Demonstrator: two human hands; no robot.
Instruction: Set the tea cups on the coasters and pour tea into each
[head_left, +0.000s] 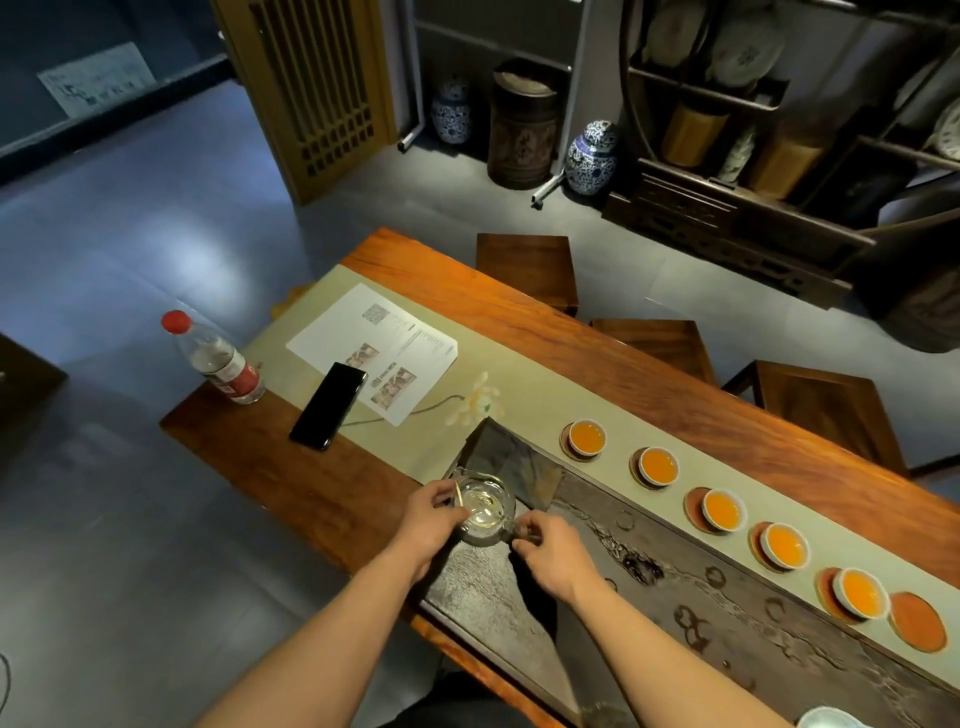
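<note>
A clear glass pitcher (485, 506) stands on the dark stone tea tray (613, 582), nearly drained. My left hand (428, 519) holds its rim on the left side, fingers curled. My right hand (545, 548) pinches the pitcher's handle on the right. Several white tea cups filled with orange tea sit on round brown coasters along the beige runner (467, 374): the far one (587, 437), then (658, 465), (723, 510), (785, 545) and the nearest (862, 593). One coaster (918, 622) at the near end has no cup on it.
A black phone (328, 405), a printed sheet (374, 348) and a red-capped water bottle (218, 364) lie at the table's far left. An artificial flower (478, 400) lies beyond the tray. Wooden stools (530, 270) line the far side. A white bowl's rim (826, 719) shows bottom right.
</note>
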